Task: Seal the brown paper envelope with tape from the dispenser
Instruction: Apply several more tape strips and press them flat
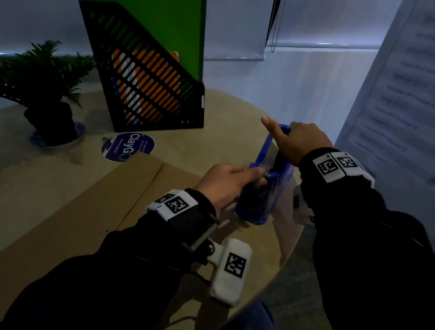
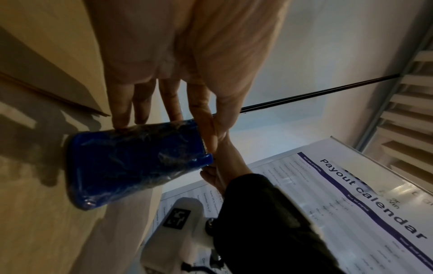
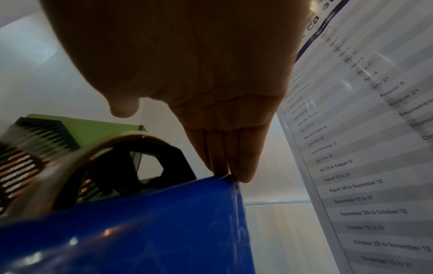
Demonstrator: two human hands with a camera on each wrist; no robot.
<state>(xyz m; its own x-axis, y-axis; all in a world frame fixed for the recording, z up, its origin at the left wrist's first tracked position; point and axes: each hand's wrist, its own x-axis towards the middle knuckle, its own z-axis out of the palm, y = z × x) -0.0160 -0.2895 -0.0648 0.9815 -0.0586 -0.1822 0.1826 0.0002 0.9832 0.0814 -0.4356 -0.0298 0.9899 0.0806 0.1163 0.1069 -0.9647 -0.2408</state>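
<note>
Round table [image 1: 229, 103], dispenser [image 1: 268, 173] holding tape [image 1: 269, 156]

Dim and bluish from the head view, with heavy shadow over the dark sleeves [image 1: 115, 286] and plant [image 1: 39, 71]. Brighter and warmer at both wrists. Soft shadows thrown across the table [image 2: 28, 148]. Glare on the calendar poster [image 3: 346, 87], lettering smeared toward the edges. Blurred close up: palm, blue tape dispenser [image 3: 131, 231]. Strong wide-angle bending throughout.
</note>
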